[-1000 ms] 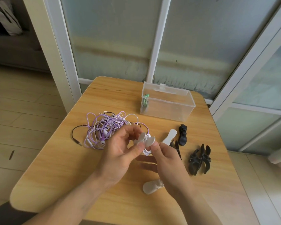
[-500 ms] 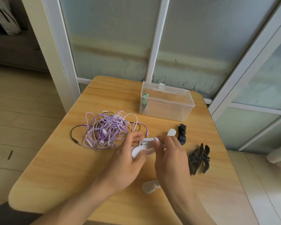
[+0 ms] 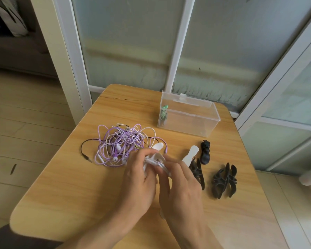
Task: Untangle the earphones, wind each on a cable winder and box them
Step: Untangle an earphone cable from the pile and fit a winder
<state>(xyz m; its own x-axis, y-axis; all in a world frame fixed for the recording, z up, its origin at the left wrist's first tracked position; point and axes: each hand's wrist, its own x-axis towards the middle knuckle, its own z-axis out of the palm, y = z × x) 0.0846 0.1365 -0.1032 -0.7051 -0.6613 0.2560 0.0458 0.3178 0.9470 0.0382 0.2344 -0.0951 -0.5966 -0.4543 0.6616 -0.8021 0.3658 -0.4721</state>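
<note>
white earphone cable lies coiled around a white winder.

Frosted glass panels, wooden floor, perhaps sofa.

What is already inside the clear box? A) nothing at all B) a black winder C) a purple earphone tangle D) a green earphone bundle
D: a small green wound earphone bundle stands against the left wall of the clear box, while the purple tangle and the black winders lie out on the table.
</note>
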